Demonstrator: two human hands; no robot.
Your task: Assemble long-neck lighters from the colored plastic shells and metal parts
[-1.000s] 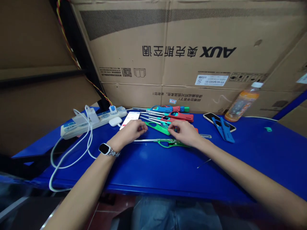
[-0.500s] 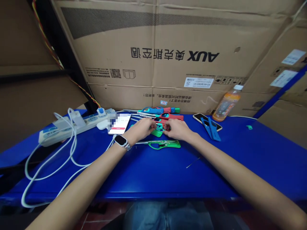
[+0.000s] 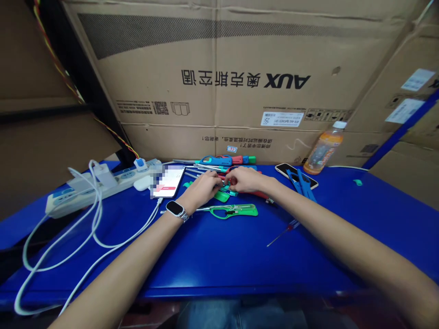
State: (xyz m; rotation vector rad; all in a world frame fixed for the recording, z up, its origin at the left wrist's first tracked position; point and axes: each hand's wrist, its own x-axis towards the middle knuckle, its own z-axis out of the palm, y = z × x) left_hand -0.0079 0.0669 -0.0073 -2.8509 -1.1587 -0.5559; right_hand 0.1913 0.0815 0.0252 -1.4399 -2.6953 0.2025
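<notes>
My left hand [image 3: 206,184], with a watch [image 3: 175,209] on its wrist, bends its fingers into a pinch over a cluster of lighter parts. Close on its right, my right hand [image 3: 246,179] is also closed, thumb and fingers pressed together. What either one holds is too small to make out. Under the fingertips lies a green casing piece [image 3: 222,196]. Nearer to me rests a green long-neck lighter [image 3: 245,209], its inner parts exposed. Behind the hands are a blue lighter [image 3: 219,160], a red lighter [image 3: 240,160] and several metal stems, partly hidden.
A screwdriver [image 3: 279,235] lies partly under my right forearm. Blue casing halves [image 3: 302,183] sit across a phone [image 3: 283,168], near a leaning orange drink bottle [image 3: 324,151]. Leftward are a lit phone [image 3: 171,180], white cables [image 3: 98,214] and a power strip [image 3: 132,176]. Cardboard [image 3: 164,137] backs the table.
My right hand has shifted slightly left, closer to the left hand's fingertips. More of the screwdriver, including its handle, now shows beside my right forearm. The whole view has shifted a little.
</notes>
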